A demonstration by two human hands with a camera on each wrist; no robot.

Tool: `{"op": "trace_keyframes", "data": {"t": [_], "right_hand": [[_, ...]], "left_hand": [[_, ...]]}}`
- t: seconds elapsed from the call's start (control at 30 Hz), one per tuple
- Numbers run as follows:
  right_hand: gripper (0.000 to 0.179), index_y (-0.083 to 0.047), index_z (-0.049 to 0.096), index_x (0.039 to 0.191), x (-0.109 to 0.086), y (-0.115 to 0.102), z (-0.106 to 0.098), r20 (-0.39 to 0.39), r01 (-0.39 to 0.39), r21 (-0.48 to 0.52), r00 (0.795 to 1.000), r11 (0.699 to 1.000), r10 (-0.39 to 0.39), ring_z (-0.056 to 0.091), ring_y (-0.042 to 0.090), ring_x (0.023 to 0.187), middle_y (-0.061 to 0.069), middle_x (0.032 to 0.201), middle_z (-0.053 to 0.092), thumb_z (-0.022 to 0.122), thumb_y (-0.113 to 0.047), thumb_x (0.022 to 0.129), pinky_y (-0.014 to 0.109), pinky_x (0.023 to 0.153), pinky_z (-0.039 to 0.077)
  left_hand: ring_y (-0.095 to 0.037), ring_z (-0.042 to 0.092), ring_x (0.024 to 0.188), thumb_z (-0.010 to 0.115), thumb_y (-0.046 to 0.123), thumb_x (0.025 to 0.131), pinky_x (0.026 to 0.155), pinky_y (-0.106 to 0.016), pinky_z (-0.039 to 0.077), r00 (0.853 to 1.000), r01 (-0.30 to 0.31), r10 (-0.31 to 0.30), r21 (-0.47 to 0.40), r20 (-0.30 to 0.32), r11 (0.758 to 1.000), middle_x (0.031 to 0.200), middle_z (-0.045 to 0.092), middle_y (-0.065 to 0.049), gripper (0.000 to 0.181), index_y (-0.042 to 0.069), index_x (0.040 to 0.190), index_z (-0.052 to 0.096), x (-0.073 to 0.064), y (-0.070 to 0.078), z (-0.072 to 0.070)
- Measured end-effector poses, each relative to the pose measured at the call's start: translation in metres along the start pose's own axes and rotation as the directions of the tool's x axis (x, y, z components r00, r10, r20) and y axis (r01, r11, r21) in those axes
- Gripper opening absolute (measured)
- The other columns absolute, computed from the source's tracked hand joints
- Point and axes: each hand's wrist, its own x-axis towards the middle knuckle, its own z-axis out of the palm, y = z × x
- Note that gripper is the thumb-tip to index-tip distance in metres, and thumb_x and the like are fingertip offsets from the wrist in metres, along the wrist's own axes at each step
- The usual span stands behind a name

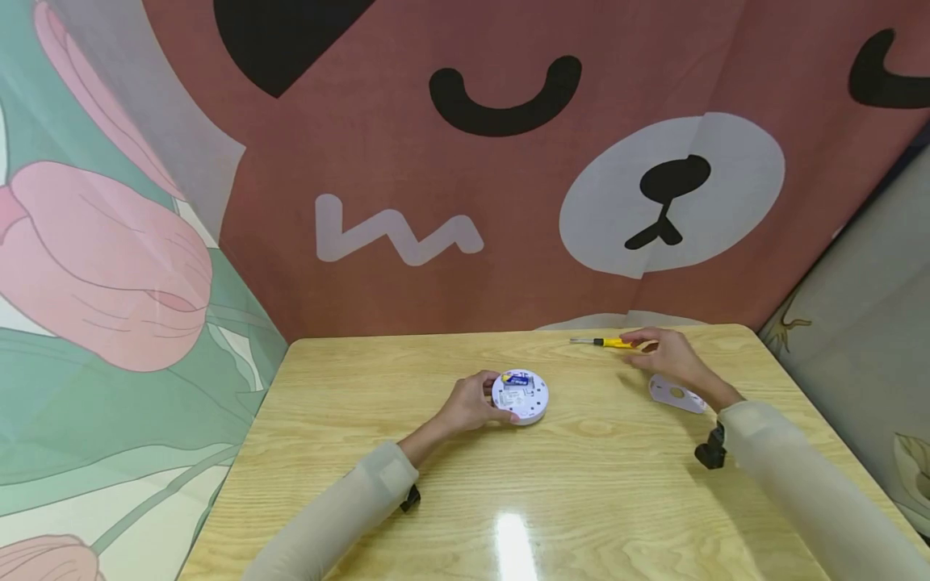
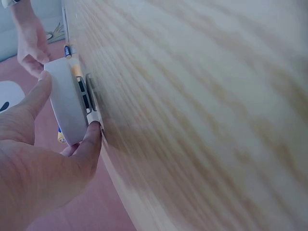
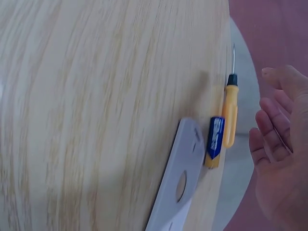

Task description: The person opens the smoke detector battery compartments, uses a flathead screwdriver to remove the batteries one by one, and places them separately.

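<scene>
A round white smoke detector [image 1: 519,403] faces back side up in the head view, with a blue and yellow battery [image 1: 517,379] in its recess. My left hand [image 1: 471,403] grips its rim between thumb and fingers. A yellow-handled screwdriver [image 1: 617,343] lies near the far table edge. Above its handle hovers my right hand [image 1: 672,355]; in the right wrist view the loosely bent fingers [image 3: 273,126] are apart from it and hold nothing. Beside the screwdriver lies another blue and yellow battery [image 3: 215,139], concealed by the hand in the head view.
A white mounting plate [image 1: 672,394] with a round hole lies on the wooden table [image 1: 581,476], below my right hand and wrist. Behind the far edge hangs a printed curtain [image 1: 392,161].
</scene>
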Motion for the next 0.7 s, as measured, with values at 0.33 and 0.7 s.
{"op": "trace_keyframes", "data": {"t": [0.33,0.7], "right_hand": [[0.038,0.007,0.073,0.124,0.004,-0.016,0.016,-0.022,0.110,0.007,0.994,0.994,-0.110,0.069,0.049,0.103,0.024,0.119,0.073,0.084,-0.001,0.089,0.039,0.083,0.064],[0.039,0.003,0.075,0.124,0.010,-0.036,0.030,0.008,0.180,0.005,0.984,0.984,-0.180,0.071,0.041,0.102,0.020,0.119,0.074,0.086,-0.002,0.087,0.057,0.086,0.061]], "left_hand": [[-0.028,0.071,0.113,0.101,0.021,0.072,0.095,-0.032,0.060,1.000,-0.012,0.012,0.015,-0.004,1.000,0.125,0.072,-0.017,0.079,-0.004,0.135,0.062,0.000,-0.001,0.001],[-0.027,0.071,0.112,0.101,0.018,0.072,0.093,-0.032,0.060,1.000,-0.004,0.004,-0.011,-0.003,1.000,0.123,0.073,-0.017,0.079,-0.005,0.136,0.062,0.001,0.000,0.001]]}}
